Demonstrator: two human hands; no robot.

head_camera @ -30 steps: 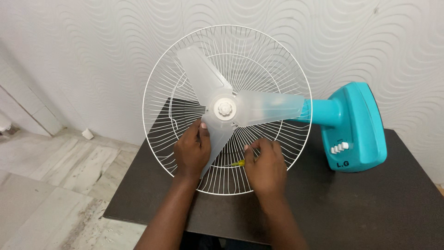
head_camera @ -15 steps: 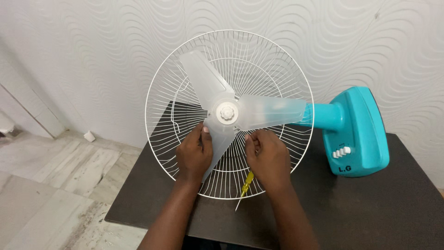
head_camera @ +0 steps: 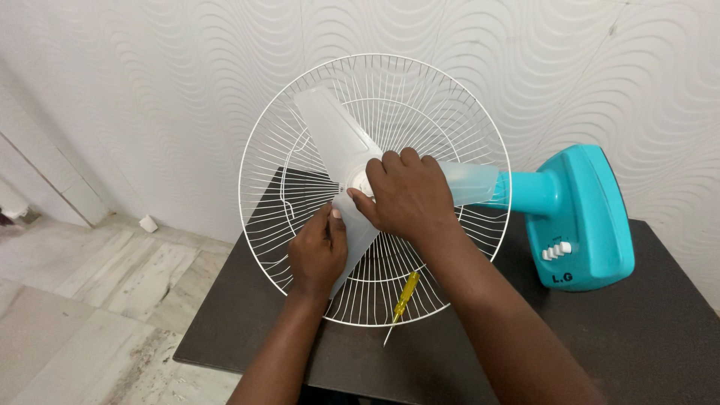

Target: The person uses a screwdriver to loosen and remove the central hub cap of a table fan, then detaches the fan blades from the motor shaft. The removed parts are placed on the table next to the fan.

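A fan lies on its side on a dark table (head_camera: 600, 337). Its white wire guard (head_camera: 274, 150) faces me, with a translucent three-bladed propeller (head_camera: 330, 127) in front of it. My left hand (head_camera: 319, 255) grips the lower blade near the hub. My right hand (head_camera: 409, 195) covers the hub, fingers closed around the white cap in the middle; the cap itself is mostly hidden. A yellow-handled screwdriver (head_camera: 405, 292) rests on the lower wires of the guard, free of both hands.
The fan's teal base (head_camera: 592, 217) with white push buttons stands at the right on the table. A wavy-patterned white wall rises behind. Pale marble floor (head_camera: 82, 300) lies to the left, with a small white object by the wall.
My right hand let go of the screwdriver, which now lies on the guard wires, and rose to close over the hub cap. The left hand stays on the lower blade.
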